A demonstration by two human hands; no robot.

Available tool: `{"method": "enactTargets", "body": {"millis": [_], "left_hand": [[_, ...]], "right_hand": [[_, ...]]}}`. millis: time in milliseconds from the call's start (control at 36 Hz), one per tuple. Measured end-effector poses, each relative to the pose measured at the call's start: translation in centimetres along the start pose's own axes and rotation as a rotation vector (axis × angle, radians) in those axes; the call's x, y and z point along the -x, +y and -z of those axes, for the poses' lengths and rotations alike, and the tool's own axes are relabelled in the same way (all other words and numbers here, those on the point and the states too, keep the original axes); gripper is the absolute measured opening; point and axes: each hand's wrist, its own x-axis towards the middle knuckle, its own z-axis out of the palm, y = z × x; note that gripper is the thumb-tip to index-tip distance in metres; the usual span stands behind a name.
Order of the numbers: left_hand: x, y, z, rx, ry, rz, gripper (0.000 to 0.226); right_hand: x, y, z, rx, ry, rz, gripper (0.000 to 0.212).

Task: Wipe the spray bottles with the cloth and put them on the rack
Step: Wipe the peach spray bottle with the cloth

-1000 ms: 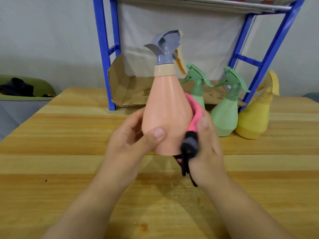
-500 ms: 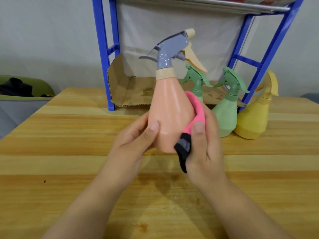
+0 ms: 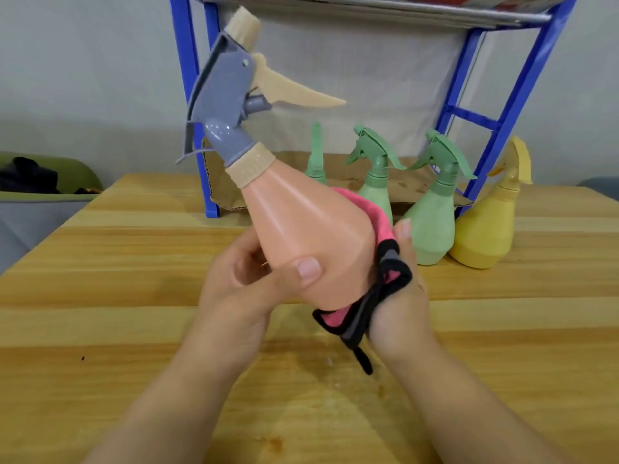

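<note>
Peach spray bottle [image 3: 311, 242] is up off the table, tilted, its gray trigger head [image 3: 224, 95] leaning toward eleven o'clock and its base down at five. The left hand [image 3: 241, 289] grips the lower body from nine o'clock, thumb laid across the front, its other fingers lost behind the bottle. The right hand [image 3: 398, 296] comes in from three o'clock and clamps the pink cloth [image 3: 378, 222] against the bottle's side. Only one fingertip [image 3: 403, 227] pokes out above the cloth's black edging, and how far the cloth wraps round the back can't be seen. Behind, at one o'clock, the left green bottle [image 3: 316, 162] shows just its neck and top. The middle green bottle [image 3: 376, 192] is half covered by cloth. The right green bottle [image 3: 432, 226] stands in full view, with the yellow spray bottle [image 3: 485, 232] just beside it at three o'clock. The blue rack [image 3: 191, 78] rises at twelve, its upper shelf cut off by the frame's top edge, a cardboard sheet [image 3: 408, 185] on its bottom level. Underneath it all is a light wooden table [image 3: 100, 296] of striped planks, with a few dark specks and a brownish stain at six. A pale wall runs behind. At nine o'clock a green bin [image 3: 50, 182] is clipped by the left edge, with something dark and unclear inside.
</note>
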Motion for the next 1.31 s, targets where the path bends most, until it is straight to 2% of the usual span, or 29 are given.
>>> {"method": "enactTargets", "body": {"millis": [83, 167, 278, 333, 472, 556, 639, 778, 833, 1028, 1111, 1306], "left_hand": [[-0.1, -0.2, 0.1, 0.005, 0.077, -0.047, 0.058], [-0.4, -0.4, 0.3, 0.002, 0.134, -0.094, 0.057], [-0.7, -0.4, 0.3, -0.046, 0.179, -0.116, 0.065], [-0.7, -0.3, 0.2, -0.071, 0.171, -0.12, 0.059], [-0.7, -0.2, 0.1, -0.197, 0.201, -0.136, 0.066], [-0.8, -0.3, 0.4, -0.22, 0.221, -0.157, 0.053], [-0.8, -0.3, 0.6, -0.248, 0.233, -0.171, 0.053], [-0.6, -0.4, 0.3, -0.233, 0.187, -0.124, 0.045], [-0.5, -0.4, 0.1, -0.209, 0.171, -0.107, 0.054], [-0.4, -0.5, 0.2, -0.209, 0.213, -0.109, 0.057], [-0.5, -0.3, 0.3, -0.246, 0.232, -0.1, 0.069], [-0.8, -1.1, 0.9, -0.379, 0.322, -0.061, 0.069]], "right_hand": [[0.4, 0.5, 0.2, 0.07, -0.008, -0.053, 0.043], [0.5, 1.0, 0.0, 0.105, -0.082, -0.126, 0.045], [0.7, 1.2, -0.2, 0.202, -0.151, -0.154, 0.046], [0.6, 1.0, 0.0, 0.224, -0.149, -0.168, 0.046], [0.5, 0.8, 0.2, 0.244, -0.124, -0.235, 0.052], [0.7, 1.3, 0.0, 0.312, -0.094, -0.167, 0.048], [0.7, 1.4, 0.0, 0.307, -0.092, -0.097, 0.04], [0.3, 1.1, 0.1, 0.313, -0.068, 0.045, 0.043], [0.3, 0.9, 0.0, 0.273, -0.07, 0.078, 0.039], [0.3, 1.5, 0.2, 0.196, -0.124, -0.096, 0.039], [0.4, 1.8, 0.4, 0.218, -0.131, -0.159, 0.04], [0.1, 1.8, 0.8, 0.373, -0.113, -0.216, 0.045]]}}
